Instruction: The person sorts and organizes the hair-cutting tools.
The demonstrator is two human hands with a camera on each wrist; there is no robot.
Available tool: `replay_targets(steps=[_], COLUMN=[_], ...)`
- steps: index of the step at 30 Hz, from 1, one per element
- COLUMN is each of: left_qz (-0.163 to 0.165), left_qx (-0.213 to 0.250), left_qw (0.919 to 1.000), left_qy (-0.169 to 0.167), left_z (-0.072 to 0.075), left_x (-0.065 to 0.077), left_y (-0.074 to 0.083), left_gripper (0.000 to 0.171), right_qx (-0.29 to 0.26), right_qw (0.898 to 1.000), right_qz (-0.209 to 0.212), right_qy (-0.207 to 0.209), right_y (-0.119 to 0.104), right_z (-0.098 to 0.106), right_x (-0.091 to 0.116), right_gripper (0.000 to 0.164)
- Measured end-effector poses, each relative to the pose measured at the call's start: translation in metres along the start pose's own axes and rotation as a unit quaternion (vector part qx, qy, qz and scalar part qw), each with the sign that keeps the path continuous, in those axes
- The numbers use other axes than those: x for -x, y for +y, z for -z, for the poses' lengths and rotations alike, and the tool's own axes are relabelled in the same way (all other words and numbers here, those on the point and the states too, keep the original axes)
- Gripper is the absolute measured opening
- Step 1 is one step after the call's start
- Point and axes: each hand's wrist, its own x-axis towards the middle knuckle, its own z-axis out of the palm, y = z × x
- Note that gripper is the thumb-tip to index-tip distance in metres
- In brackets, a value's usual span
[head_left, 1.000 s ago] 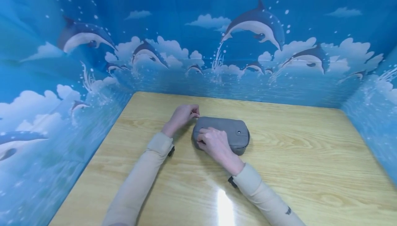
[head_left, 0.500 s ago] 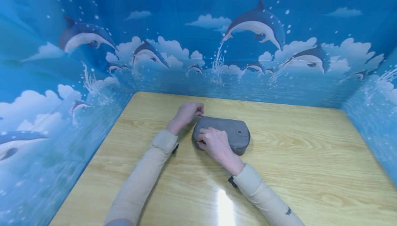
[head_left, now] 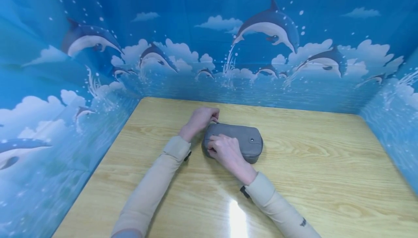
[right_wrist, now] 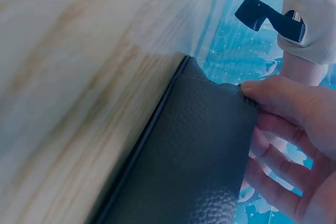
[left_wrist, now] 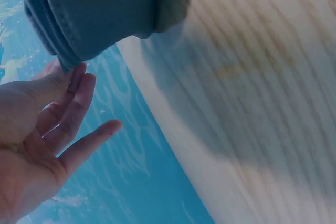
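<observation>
A grey zippered pouch [head_left: 240, 132] with a small metal snap lies on the table. My left hand [head_left: 200, 118] is at its far left edge. In the left wrist view, thumb and index finger pinch the zipper pull at the end of the zipper [left_wrist: 43, 14], mostly hiding it; the other fingers spread loosely. Over the pouch's near left part, my right hand [head_left: 225, 147] grips its edge. The right wrist view has that thumb pressed on a corner of the leathery pouch, fingers behind it.
The wood-grain table [head_left: 313, 165] extends on all sides of the pouch. A blue dolphin-print curtain [head_left: 202, 82] stands behind and along both sides. Dark clips [head_left: 245, 191] sit at the sleeve cuffs.
My left hand has slid to the right along the pouch's far edge, its forearm following. The right hand and the pouch have stayed in place.
</observation>
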Motion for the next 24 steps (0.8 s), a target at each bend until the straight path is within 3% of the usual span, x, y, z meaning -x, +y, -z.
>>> replay_targets(steps=[11, 16, 20, 24], left_qz=[-0.035, -0.023, -0.001, 0.007], left_qx=[-0.019, -0.016, -0.01, -0.014], left_qw=[0.9992, 0.9995, 0.9997, 0.9997], left_qy=[-0.011, -0.016, -0.023, -0.021], left_z=[-0.007, -0.003, 0.0, 0.002], left_x=[-0.012, -0.01, -0.008, -0.008], left_y=[0.023, 0.023, 0.021, 0.022], left_gripper=[0.022, 0.018, 0.01, 0.007], right_qx=[0.009, 0.01, -0.005, -0.094], right_qw=[1.0, 1.0, 0.999, 0.987], right_qz=[0.006, 0.001, -0.013, -0.048], right_qy=[0.007, -0.001, -0.041, -0.119], right_y=[-0.004, -0.009, -0.009, 0.007], right_z=[0.0, 0.0, 0.007, 0.024], right_x=[0.001, -0.001, -0.002, -0.005], right_gripper=[0.014, 0.013, 0.009, 0.008])
